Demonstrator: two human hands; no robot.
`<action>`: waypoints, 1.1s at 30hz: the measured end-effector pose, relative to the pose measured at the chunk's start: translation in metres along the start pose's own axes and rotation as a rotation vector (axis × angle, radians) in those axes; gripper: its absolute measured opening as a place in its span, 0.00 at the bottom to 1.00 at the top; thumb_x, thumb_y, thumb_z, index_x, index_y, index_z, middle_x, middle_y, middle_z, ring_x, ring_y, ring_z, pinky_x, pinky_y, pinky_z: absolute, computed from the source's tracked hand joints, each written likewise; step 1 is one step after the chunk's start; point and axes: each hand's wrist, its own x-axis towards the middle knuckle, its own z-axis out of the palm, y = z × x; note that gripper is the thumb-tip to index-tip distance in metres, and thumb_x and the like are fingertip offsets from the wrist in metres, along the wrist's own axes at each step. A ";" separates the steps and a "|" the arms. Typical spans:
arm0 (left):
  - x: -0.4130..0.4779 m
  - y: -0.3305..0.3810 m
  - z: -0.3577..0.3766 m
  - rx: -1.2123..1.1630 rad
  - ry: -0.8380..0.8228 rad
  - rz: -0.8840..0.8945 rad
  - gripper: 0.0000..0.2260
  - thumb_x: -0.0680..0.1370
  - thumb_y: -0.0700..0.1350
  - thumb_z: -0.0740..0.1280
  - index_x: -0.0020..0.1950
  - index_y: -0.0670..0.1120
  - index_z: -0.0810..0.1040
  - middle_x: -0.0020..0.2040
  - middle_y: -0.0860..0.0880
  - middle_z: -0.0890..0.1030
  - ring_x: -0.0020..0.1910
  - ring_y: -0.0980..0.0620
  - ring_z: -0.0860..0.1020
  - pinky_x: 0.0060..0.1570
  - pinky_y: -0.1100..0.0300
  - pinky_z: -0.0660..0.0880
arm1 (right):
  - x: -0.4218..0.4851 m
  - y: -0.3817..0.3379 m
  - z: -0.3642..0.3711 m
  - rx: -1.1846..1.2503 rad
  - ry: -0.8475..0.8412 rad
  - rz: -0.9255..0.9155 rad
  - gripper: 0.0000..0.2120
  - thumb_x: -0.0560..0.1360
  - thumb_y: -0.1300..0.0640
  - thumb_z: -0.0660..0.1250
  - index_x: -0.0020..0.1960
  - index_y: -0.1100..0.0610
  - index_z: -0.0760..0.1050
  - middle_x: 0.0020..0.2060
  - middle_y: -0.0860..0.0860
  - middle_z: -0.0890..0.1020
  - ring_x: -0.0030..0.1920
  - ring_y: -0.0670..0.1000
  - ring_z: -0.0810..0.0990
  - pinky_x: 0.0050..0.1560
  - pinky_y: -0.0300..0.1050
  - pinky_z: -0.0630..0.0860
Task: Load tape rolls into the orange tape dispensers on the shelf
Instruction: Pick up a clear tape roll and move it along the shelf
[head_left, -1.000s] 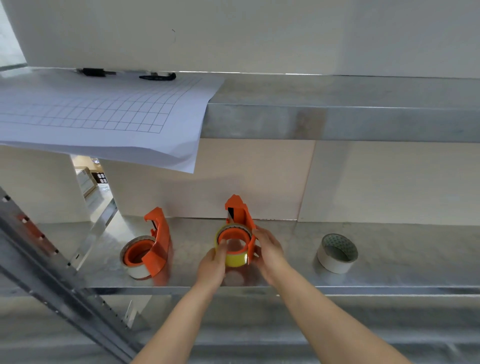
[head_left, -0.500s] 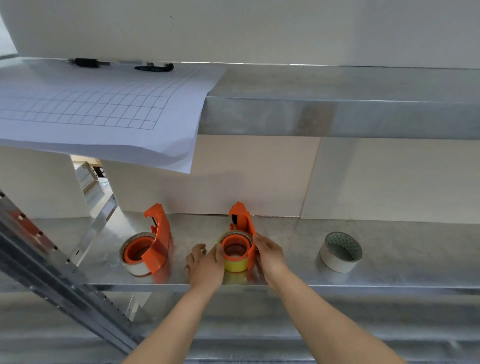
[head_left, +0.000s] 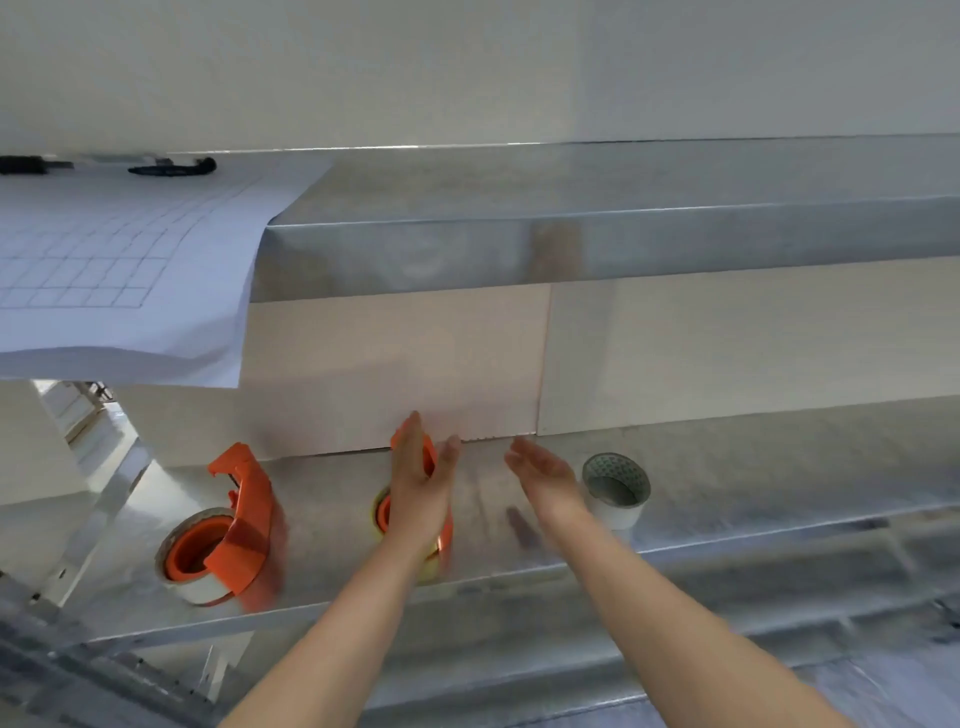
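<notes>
Two orange tape dispensers lie on the lower metal shelf (head_left: 727, 499). The left dispenser (head_left: 236, 525) holds a white tape roll. The middle dispenser (head_left: 428, 457) holds a yellow roll and is mostly hidden behind my left hand (head_left: 421, 488), which hovers flat in front of it with its fingers straight. My right hand (head_left: 545, 473) is open with fingers apart, in the air between the middle dispenser and a loose white tape roll (head_left: 615, 488) that stands to its right. Neither hand holds anything.
An upper metal shelf (head_left: 597, 244) overhangs the lower one. A gridded paper sheet (head_left: 119, 270) droops over its left edge, with black pens (head_left: 171, 167) behind it. A slanted metal frame strut (head_left: 88, 670) runs at lower left.
Both hands have let go of the middle dispenser with the yellow roll. The left hand lifted in front of it and the right hand moved right toward the loose white roll. The view tilted.
</notes>
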 end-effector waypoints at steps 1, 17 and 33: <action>-0.001 0.010 0.011 -0.052 -0.029 0.020 0.29 0.77 0.52 0.63 0.75 0.49 0.57 0.76 0.52 0.59 0.72 0.61 0.56 0.69 0.64 0.53 | 0.001 -0.005 -0.015 -0.028 0.026 -0.044 0.20 0.74 0.55 0.67 0.65 0.56 0.71 0.63 0.51 0.76 0.60 0.47 0.74 0.60 0.38 0.68; -0.027 -0.003 0.148 0.050 -0.485 -0.233 0.29 0.67 0.41 0.75 0.66 0.43 0.68 0.63 0.44 0.76 0.60 0.47 0.76 0.56 0.60 0.75 | -0.001 0.036 -0.160 -0.238 0.150 0.066 0.27 0.74 0.64 0.64 0.71 0.62 0.61 0.68 0.60 0.70 0.68 0.56 0.70 0.66 0.45 0.67; -0.022 0.060 0.223 0.018 -0.484 -0.073 0.23 0.61 0.44 0.76 0.54 0.53 0.75 0.53 0.52 0.79 0.53 0.52 0.76 0.55 0.56 0.74 | -0.001 0.003 -0.204 -0.309 0.304 -0.276 0.21 0.65 0.65 0.71 0.54 0.53 0.71 0.45 0.44 0.78 0.44 0.33 0.77 0.40 0.20 0.69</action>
